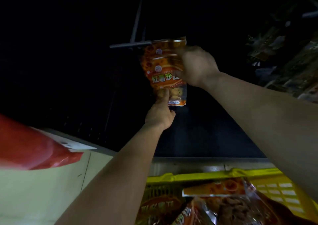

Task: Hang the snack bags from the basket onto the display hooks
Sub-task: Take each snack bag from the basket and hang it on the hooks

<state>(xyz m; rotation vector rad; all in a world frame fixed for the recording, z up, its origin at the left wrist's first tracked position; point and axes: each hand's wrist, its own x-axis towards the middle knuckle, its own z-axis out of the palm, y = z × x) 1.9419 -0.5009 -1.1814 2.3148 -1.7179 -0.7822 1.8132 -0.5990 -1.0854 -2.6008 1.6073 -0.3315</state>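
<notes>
mid-hang I'd say: right grip (196,66) curled round the snack bag (161,66) up top, left grip (159,113) pinching its bottom, hook (130,44) just left of the right grip, so next needs threading the hole on (basket (189,175) sits well below both)

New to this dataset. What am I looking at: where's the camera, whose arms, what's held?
No robot: one camera on a person's head, looking along their bare arms. The right hand grips the upper side of an orange snack bag; the left hand pinches its lower edge. The bag's top is at a dark display hook; too dim to tell if it's threaded. Below, a yellow basket holds more bags. A red package blurs at left.
</notes>
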